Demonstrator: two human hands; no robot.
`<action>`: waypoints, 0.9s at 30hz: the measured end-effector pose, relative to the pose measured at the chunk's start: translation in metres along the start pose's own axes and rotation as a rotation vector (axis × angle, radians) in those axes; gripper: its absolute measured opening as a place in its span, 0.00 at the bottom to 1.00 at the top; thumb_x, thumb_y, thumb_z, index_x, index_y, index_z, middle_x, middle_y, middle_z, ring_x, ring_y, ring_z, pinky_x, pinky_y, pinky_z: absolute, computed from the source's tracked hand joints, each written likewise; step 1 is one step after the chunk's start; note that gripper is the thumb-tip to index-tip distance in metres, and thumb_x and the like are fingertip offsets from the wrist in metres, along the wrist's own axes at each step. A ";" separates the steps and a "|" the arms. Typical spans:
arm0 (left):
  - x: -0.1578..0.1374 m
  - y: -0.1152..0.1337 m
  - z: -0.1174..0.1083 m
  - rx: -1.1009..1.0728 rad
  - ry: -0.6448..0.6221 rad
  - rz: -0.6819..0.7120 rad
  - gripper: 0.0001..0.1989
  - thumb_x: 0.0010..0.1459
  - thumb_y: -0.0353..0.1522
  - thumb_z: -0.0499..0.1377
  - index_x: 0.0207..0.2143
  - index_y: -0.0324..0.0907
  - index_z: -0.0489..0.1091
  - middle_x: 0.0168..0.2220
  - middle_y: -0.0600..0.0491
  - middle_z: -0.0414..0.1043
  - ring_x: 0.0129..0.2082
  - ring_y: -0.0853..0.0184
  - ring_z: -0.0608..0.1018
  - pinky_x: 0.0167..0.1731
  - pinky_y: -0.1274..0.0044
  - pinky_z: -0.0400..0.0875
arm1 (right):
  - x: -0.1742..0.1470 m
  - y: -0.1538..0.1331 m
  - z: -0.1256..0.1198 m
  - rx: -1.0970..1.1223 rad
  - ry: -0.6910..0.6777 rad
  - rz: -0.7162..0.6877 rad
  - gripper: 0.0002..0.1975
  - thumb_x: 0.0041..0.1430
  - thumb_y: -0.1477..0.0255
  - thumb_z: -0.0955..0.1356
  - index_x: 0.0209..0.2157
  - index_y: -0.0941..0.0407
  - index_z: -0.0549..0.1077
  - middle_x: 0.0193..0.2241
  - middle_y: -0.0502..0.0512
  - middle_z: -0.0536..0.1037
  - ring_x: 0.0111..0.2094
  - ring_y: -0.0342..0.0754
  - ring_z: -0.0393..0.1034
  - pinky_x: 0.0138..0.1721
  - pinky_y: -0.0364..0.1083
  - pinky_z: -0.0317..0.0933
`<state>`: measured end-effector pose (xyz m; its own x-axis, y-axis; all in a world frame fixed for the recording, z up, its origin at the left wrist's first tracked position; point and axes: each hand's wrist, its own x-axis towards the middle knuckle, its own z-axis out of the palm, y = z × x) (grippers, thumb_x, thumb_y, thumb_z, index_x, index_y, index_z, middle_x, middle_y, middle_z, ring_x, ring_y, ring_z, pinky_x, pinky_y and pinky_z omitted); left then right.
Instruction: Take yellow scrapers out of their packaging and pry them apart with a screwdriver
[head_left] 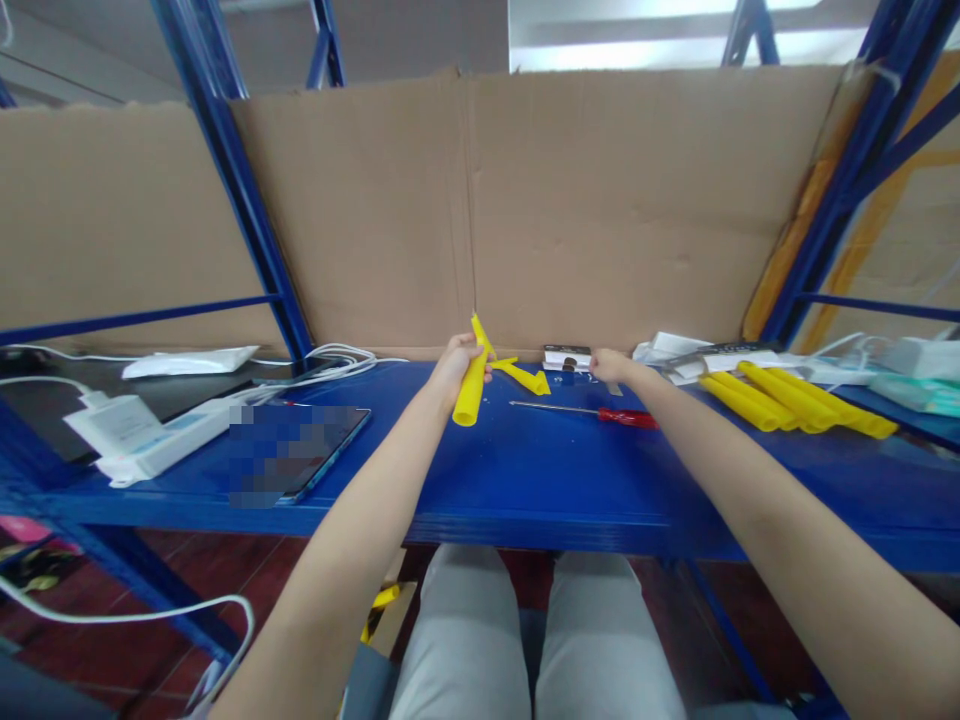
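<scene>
My left hand is wrapped round a yellow tube with a flared open end toward me. A thin metal rod sticks up from its far, narrow end. Just right of it lies a yellow angled piece on the blue surface. My right hand reaches to the back of the table with its fingers drawn together, beside a small black-and-white box. What those fingers hold, if anything, is too small to make out. Between my arms rests a screwdriver with a red handle, its shaft pointing left.
Several yellow tubes lie at the right, before white packets. On the left are a tablet, a white power strip and coiled white cables. A cardboard sheet stands behind the blue shelf.
</scene>
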<state>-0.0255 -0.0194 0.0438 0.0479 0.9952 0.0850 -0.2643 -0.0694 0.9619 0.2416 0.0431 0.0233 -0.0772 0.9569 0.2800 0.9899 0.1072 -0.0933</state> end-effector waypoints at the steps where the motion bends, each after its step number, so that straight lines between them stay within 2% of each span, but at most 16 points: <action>1: 0.000 0.000 0.000 -0.010 0.008 0.004 0.19 0.57 0.22 0.51 0.49 0.46 0.54 0.24 0.57 0.66 0.14 0.73 0.68 0.14 0.84 0.62 | 0.000 -0.003 -0.004 -0.006 -0.009 -0.004 0.10 0.50 0.83 0.65 0.31 0.63 0.79 0.33 0.66 0.81 0.33 0.52 0.75 0.32 0.42 0.61; 4: 0.001 0.001 -0.001 -0.039 0.041 0.021 0.19 0.57 0.22 0.50 0.49 0.46 0.54 0.23 0.58 0.65 0.14 0.74 0.67 0.14 0.84 0.61 | -0.003 -0.021 -0.011 0.002 -0.007 -0.051 0.11 0.52 0.82 0.65 0.34 0.62 0.78 0.35 0.64 0.81 0.35 0.50 0.74 0.33 0.41 0.59; 6: 0.000 0.001 -0.001 -0.062 0.070 0.035 0.19 0.58 0.21 0.50 0.49 0.46 0.53 0.24 0.58 0.65 0.14 0.74 0.67 0.14 0.85 0.61 | -0.008 -0.041 -0.011 0.101 0.026 -0.180 0.10 0.53 0.82 0.65 0.34 0.60 0.78 0.34 0.61 0.81 0.33 0.47 0.73 0.32 0.40 0.59; 10: -0.001 0.003 -0.002 -0.098 0.121 0.062 0.18 0.58 0.21 0.47 0.49 0.46 0.53 0.24 0.58 0.64 0.15 0.74 0.67 0.15 0.85 0.61 | -0.019 -0.088 0.009 0.348 -0.022 -0.471 0.05 0.50 0.80 0.69 0.25 0.56 0.76 0.27 0.54 0.79 0.27 0.44 0.69 0.30 0.41 0.58; 12: 0.000 0.004 -0.003 -0.106 0.131 0.062 0.18 0.58 0.21 0.47 0.49 0.46 0.54 0.23 0.58 0.64 0.15 0.74 0.66 0.15 0.85 0.60 | -0.020 -0.106 0.025 0.463 -0.036 -0.550 0.07 0.47 0.81 0.71 0.22 0.55 0.74 0.24 0.50 0.76 0.25 0.43 0.67 0.29 0.41 0.58; 16: 0.001 0.005 -0.004 -0.101 0.152 0.063 0.19 0.57 0.21 0.49 0.49 0.46 0.54 0.23 0.59 0.63 0.15 0.74 0.67 0.15 0.85 0.61 | -0.013 -0.129 0.049 0.567 -0.007 -0.537 0.11 0.43 0.80 0.73 0.18 0.54 0.70 0.17 0.46 0.70 0.20 0.41 0.62 0.28 0.42 0.58; 19: 0.001 0.005 -0.004 -0.103 0.160 0.063 0.19 0.57 0.21 0.48 0.49 0.45 0.54 0.23 0.59 0.63 0.15 0.74 0.66 0.15 0.84 0.61 | -0.008 -0.137 0.056 0.545 0.024 -0.546 0.13 0.46 0.79 0.74 0.17 0.54 0.68 0.17 0.47 0.70 0.23 0.44 0.65 0.33 0.44 0.60; 21: 0.002 0.004 -0.004 -0.115 0.160 0.064 0.19 0.57 0.21 0.48 0.50 0.45 0.54 0.23 0.58 0.63 0.15 0.74 0.66 0.15 0.84 0.61 | -0.007 -0.141 0.055 0.467 0.000 -0.527 0.10 0.49 0.78 0.73 0.20 0.54 0.70 0.22 0.50 0.73 0.29 0.46 0.69 0.36 0.44 0.61; 24: 0.002 0.004 -0.005 -0.135 0.163 0.071 0.18 0.57 0.20 0.48 0.49 0.44 0.55 0.24 0.58 0.64 0.15 0.74 0.66 0.15 0.84 0.60 | -0.010 -0.146 0.048 0.272 -0.082 -0.483 0.03 0.56 0.76 0.69 0.29 0.55 0.73 0.32 0.54 0.78 0.37 0.48 0.72 0.39 0.45 0.62; 27: 0.003 0.003 -0.005 -0.150 0.160 0.071 0.17 0.58 0.20 0.47 0.48 0.44 0.55 0.23 0.58 0.63 0.15 0.74 0.66 0.15 0.84 0.60 | -0.014 -0.151 0.041 0.134 -0.130 -0.484 0.06 0.60 0.77 0.64 0.37 0.57 0.74 0.40 0.58 0.79 0.41 0.49 0.72 0.41 0.44 0.62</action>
<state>-0.0307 -0.0165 0.0453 -0.1259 0.9872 0.0979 -0.4022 -0.1410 0.9046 0.0882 0.0248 -0.0051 -0.5448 0.8140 0.2015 0.8139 0.5711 -0.1066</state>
